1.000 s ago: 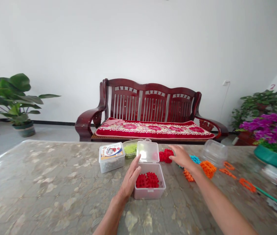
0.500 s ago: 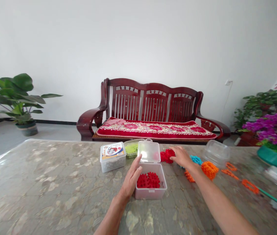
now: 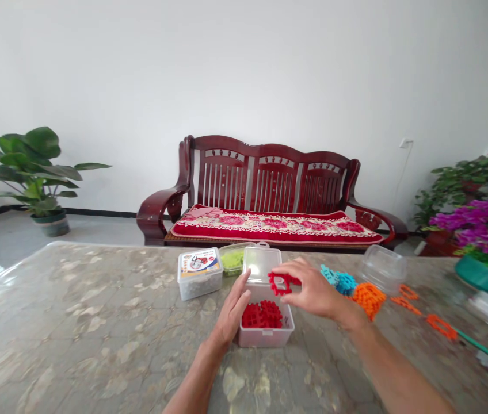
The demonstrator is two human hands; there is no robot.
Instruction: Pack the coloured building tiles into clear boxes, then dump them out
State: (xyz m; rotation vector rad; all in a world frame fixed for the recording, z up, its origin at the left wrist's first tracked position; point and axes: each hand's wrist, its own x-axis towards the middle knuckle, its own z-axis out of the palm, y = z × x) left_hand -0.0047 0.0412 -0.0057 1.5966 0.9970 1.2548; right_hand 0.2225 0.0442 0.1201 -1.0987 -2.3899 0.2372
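While the right hand [image 3: 311, 287] pinches a red toothed frame [image 3: 273, 282] between thumb and fingers above the back of the open plastic box [image 3: 265, 338], the left hand [image 3: 231, 307] lies along the box's left side, thumb apart from its straightened fingers. More red pieces [image 3: 262, 314] sit inside, the lid [image 3: 262, 263] tipped open behind, and an orange block [image 3: 369, 299] stands farther right

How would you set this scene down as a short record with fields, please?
Left hand: open, at the left side of the plastic box
Right hand: holding a red ring over the plastic box
Box contents: red pieces
Lid: open, tipped back
To the box's left: labelled box, lid on
To its right: blue pieces, orange pieces, clear container
Beyond the table: wooden bench
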